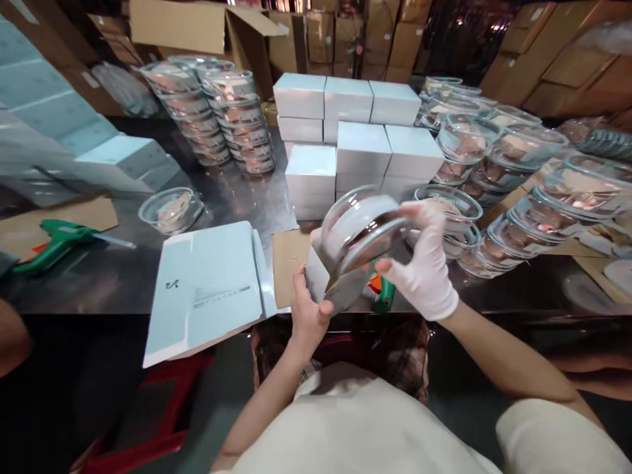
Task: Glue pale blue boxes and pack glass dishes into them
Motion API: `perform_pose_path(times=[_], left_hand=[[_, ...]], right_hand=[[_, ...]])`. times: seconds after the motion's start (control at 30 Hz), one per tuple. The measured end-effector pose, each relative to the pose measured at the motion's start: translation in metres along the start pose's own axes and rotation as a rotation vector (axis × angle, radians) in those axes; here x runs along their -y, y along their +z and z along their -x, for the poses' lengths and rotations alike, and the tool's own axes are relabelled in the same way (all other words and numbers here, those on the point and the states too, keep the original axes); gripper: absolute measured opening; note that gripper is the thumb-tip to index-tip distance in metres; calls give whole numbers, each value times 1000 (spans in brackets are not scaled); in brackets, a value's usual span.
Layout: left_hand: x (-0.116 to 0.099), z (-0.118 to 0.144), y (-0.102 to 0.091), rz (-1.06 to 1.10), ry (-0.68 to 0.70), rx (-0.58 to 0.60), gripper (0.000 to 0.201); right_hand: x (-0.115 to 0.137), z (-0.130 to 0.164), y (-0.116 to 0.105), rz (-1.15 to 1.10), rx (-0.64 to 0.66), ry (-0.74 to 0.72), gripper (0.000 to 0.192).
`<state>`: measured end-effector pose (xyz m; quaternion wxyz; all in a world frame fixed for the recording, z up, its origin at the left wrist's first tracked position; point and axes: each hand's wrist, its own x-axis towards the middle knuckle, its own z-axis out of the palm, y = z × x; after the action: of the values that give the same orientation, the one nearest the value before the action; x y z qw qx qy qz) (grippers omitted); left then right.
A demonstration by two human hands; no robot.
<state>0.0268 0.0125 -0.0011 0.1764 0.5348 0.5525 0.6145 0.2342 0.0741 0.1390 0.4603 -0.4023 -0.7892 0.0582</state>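
Far left, pale blue cartons (39, 99) were piled up pretty high, and a green glue gun (62, 242) had been left on the metal table (230, 201), nozzle aimed right. Just past it a lone glass bowl (171, 210) was parked, with two columns of stacked glass bowls (241, 118) lined up behind. Nearer the front, some flattened light-blue cartons (212, 283) were laid down, poking out over the table edge, printing facing up.

In the middle, a block of white boxes (363, 148) was stacked at the back. In front of that, an open carton (317, 275) was gripped by the bare left hand (309, 309), fingers and thumb clamped on its side. Right at its mouth, tilted and kinda blurry, round glassware (365, 227) was held by the right hand (427, 260), white glove on, fingers closed on the rim. How far in it sat couldn't be told. A second green glue gun (384, 293) was partly hidden below. Over on the right, loads more filled glass bowls (533, 210) were stacked up.
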Motion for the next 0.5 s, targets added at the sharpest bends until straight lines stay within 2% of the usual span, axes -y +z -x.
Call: perform_pose_path(times=[0.07,0.13,0.23,0.3,0.37,0.43,0.5], left_hand=[[11,4,-1,92,-32,33,111],[22,8,-2,148,-12,14,110],[35,15,-1,256,106,-149,96],[44,19,-2,302,230,-209,77],[52,21,-7,267,294,-157,61],[58,23,-13,218,282,-86,62],[59,23,-17,204,248,-78,59]], right_hand=[[-2,17,-3,19,99,-29,69],[-16,33,-6,-86,144,3,68],[-47,52,-1,-292,23,135,56],[-59,61,13,-372,41,139,58],[-59,68,33,-478,207,93,76],[-49,72,56,-577,334,104,88],[-34,73,77,-618,281,245,75]])
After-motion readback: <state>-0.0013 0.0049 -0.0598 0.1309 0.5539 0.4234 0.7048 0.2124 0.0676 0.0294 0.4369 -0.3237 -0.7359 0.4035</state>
